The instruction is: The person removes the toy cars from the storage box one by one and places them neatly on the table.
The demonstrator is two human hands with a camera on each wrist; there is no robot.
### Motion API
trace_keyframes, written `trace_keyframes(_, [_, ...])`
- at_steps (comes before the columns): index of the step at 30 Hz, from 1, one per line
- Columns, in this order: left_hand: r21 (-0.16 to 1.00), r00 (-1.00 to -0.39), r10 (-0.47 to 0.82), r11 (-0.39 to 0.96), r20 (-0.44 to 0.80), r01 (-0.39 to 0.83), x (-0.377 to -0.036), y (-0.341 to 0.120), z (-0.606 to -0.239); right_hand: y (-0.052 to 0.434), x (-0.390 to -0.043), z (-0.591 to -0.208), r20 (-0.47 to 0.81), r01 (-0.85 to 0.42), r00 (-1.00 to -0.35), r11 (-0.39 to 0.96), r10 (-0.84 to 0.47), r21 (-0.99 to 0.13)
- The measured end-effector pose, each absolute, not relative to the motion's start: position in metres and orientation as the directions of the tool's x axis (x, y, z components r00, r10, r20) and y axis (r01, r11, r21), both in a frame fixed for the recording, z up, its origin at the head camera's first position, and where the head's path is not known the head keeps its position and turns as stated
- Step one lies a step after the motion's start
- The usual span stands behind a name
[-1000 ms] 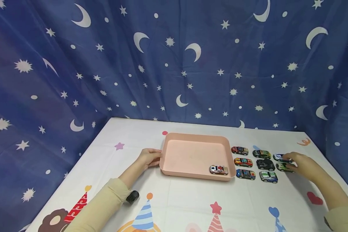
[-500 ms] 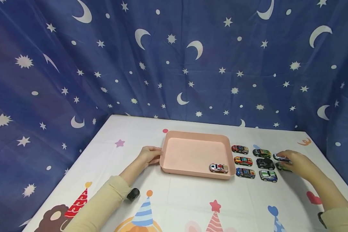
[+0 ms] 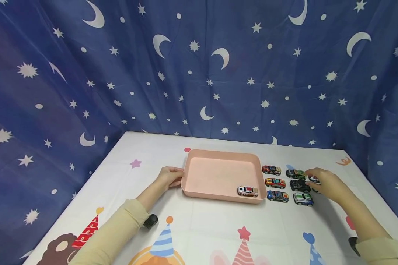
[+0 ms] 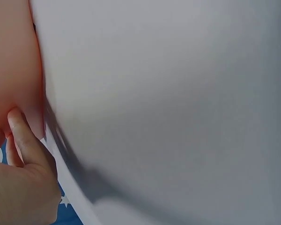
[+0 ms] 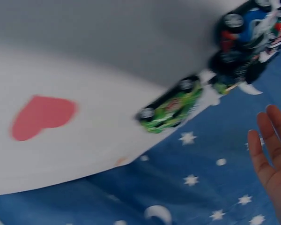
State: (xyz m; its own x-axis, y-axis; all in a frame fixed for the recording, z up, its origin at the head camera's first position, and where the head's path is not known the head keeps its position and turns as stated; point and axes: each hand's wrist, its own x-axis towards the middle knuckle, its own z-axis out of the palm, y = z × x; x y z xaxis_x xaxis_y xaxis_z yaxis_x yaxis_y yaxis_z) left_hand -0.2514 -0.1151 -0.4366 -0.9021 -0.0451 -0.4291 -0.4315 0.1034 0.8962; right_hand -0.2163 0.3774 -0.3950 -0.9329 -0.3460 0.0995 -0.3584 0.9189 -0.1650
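Observation:
My left hand (image 3: 167, 177) pinches the left rim of a shallow pink tray (image 3: 215, 176); the left wrist view shows thumb and fingers (image 4: 25, 138) on its wall. A white-and-red toy car (image 3: 247, 191) sits in the tray's front right corner. Over the toy cars right of the tray is my right hand (image 3: 328, 185), its fingertips near a black toy car (image 3: 299, 186) and a dark green one (image 3: 296, 174). Those fingers look straight and hold nothing in the right wrist view. A white car (image 3: 313, 179) and a bright green car (image 5: 171, 108) are partly hidden under that hand in the head view.
Beside the tray's right edge stand a red-and-black car (image 3: 271, 170), an orange car (image 3: 275, 183) and a blue car (image 3: 277, 196). A white-and-green car (image 3: 303, 199) is in front of the black one. A starry blue curtain (image 3: 172, 73) hangs behind the white table (image 3: 212, 232).
My right hand has moved left, from over the white and bright green cars to the black and dark green ones. The left hand stays on the tray rim.

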Motion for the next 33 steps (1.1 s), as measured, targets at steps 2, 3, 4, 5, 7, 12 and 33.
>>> trace_keyframes(2, [0.898, -0.903, -0.050, 0.098, -0.427, -0.429, -0.250, -0.115, -0.439, 0.367, -0.216, -0.392, 0.111, -0.362, -0.931, 0.917, -0.348, -0.167])
trace_keyframes(3, [0.899, -0.904, -0.054, 0.094, -0.424, -0.428, -0.249, -0.115, -0.439, 0.361, -0.216, -0.391, 0.115, -0.366, -0.929, 0.915, -0.351, -0.170])
trace_keyframes(4, [0.902, -0.906, -0.055, 0.094, -0.419, -0.422, -0.249, -0.115, -0.439, 0.355, -0.216, -0.388, 0.121, -0.372, -0.927, 0.913, -0.355, -0.170])
trace_keyframes(5, [0.903, -0.908, -0.055, 0.092, -0.416, -0.420, -0.249, -0.115, -0.439, 0.349, -0.215, -0.386, 0.126, -0.379, -0.924, 0.910, -0.361, -0.170])
trace_keyframes(7, [0.899, -0.904, -0.055, 0.093, -0.425, -0.428, -0.249, -0.115, -0.439, 0.337, -0.214, -0.383, 0.122, -0.386, -0.921, 0.907, -0.369, -0.170])
trace_keyframes(12, [0.891, -0.896, -0.067, 0.096, -0.439, -0.443, -0.248, -0.115, -0.438, 0.307, -0.211, -0.381, 0.116, -0.440, -0.897, 0.883, -0.426, -0.166])
trace_keyframes(33, [0.901, -0.905, -0.047, 0.086, -0.423, -0.426, -0.248, -0.114, -0.438, 0.240, -0.214, -0.398, 0.093, -0.602, -0.795, 0.759, -0.600, -0.249])
